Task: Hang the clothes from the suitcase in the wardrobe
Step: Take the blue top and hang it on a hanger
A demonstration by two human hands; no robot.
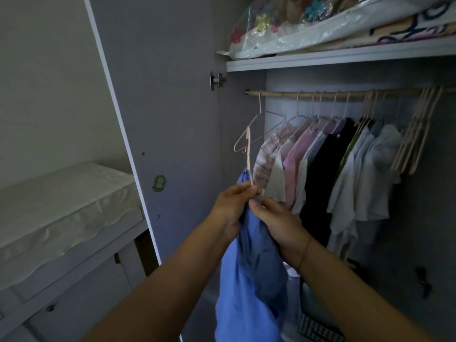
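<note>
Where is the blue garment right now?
Head view, lower centre: the blue garment hangs from both hands, left hand and right hand, below an empty hanger on the wardrobe rail.

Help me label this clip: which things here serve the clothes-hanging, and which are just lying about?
In the job: blue garment, held by the right hand; hanger, pinched by the left hand; rail; hung clothes.
Lying about: bagged bedding on the top shelf; mattress; round sticker on the door.
</note>
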